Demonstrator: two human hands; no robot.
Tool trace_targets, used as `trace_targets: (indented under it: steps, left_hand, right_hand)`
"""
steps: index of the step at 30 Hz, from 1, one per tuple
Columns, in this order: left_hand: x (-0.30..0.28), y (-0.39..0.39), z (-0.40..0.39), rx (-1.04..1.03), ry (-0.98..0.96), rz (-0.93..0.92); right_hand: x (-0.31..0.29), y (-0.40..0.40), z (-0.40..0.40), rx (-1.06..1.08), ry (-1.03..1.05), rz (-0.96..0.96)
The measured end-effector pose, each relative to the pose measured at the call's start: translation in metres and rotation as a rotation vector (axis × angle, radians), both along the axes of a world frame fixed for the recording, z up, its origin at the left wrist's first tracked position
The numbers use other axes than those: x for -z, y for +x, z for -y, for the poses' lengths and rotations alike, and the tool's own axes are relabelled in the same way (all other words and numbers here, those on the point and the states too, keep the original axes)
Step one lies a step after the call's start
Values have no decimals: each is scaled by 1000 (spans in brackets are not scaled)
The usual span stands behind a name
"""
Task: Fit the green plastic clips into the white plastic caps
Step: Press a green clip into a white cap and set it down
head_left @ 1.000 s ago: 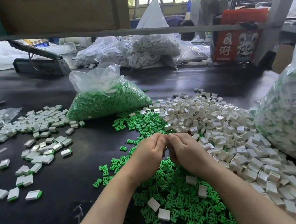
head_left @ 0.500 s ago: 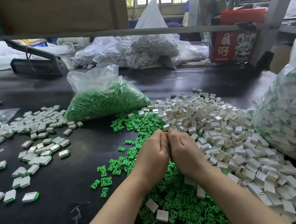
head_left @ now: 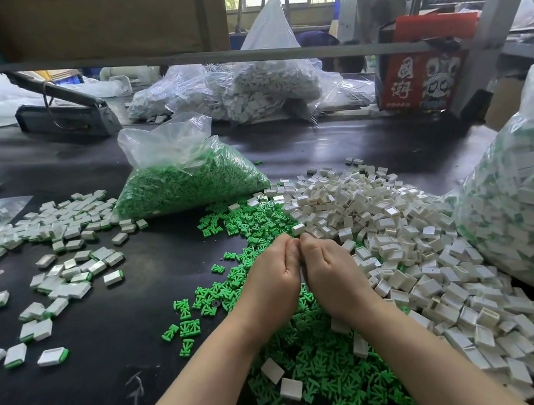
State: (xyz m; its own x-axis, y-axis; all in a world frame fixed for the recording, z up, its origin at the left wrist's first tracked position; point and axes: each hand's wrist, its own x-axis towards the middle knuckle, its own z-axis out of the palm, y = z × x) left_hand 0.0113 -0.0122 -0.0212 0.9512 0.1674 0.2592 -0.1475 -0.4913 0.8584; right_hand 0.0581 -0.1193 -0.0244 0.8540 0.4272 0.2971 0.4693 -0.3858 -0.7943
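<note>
Dark workbench [head_left: 119,380] carries loose green clips [head_left: 320,360] beside a heap of white caps [head_left: 414,249]. Left hand [head_left: 275,279] and right hand [head_left: 333,274] meet above the clips, fingers curled together; whatever they pinch is hidden. Finished pieces [head_left: 60,268] lie left.

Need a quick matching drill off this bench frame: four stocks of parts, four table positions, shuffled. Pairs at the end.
Things
1. bag of green clips
2. loose white caps
3. finished caps with clips in
4. big bag of finished parts

Places
A. far right edge of the table
B. spread on the left of the table
C. heaped just right of the hands
D. behind the hands, centre of the table

Pairs: 1-D, 2-C, 3-B, 4-A
</note>
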Motion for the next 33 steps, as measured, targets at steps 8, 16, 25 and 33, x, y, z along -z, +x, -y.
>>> trace_targets:
  steps: [8, 16, 25, 33]
  left_hand:
    - [-6, -3, -7, 100, -371, -78]
    - [-6, -2, -6, 87, -324, -28]
    - [-2, -3, 5, -2, -165, 112]
    - [1, -2, 11, -70, -70, 160]
  right_hand:
    - [-18, -1, 5, -192, 274, -378]
    - [-20, -2, 7, -101, 197, -206]
    - [-10, -6, -2, 53, 175, -16]
    - [-9, -7, 0, 85, 2, 116]
